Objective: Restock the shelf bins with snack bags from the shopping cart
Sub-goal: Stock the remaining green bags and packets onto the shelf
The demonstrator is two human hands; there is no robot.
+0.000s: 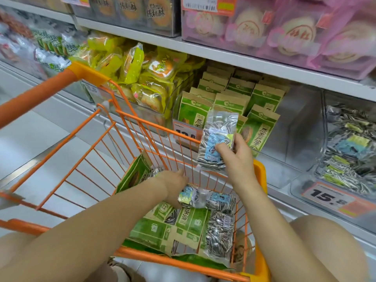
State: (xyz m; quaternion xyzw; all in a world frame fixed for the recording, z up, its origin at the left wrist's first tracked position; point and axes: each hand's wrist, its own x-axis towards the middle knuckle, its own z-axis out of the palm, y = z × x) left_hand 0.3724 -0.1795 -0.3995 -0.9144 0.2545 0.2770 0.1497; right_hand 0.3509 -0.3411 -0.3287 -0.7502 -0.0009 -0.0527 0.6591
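right hand (237, 157) pinches a clear sunflower seed bag (218, 139), held up above the cart's far rim, in front of the green seed bags bin (234, 106). left hand (175, 186) is down in the orange cart (85, 78), fingers curled onto another clear seed bag (192, 197); looks like a grip, though contact is partly hidden. more clear and green bags lie on the cart floor. matching clear bags sit in the right-hand bin (345, 151), above the 15.8 tag (327, 197). my read: send the held bag right, not into the green bin. lay it flat, label up, towards the back so later bags stack cleanly. lift the left bag clear of the wire before swinging.
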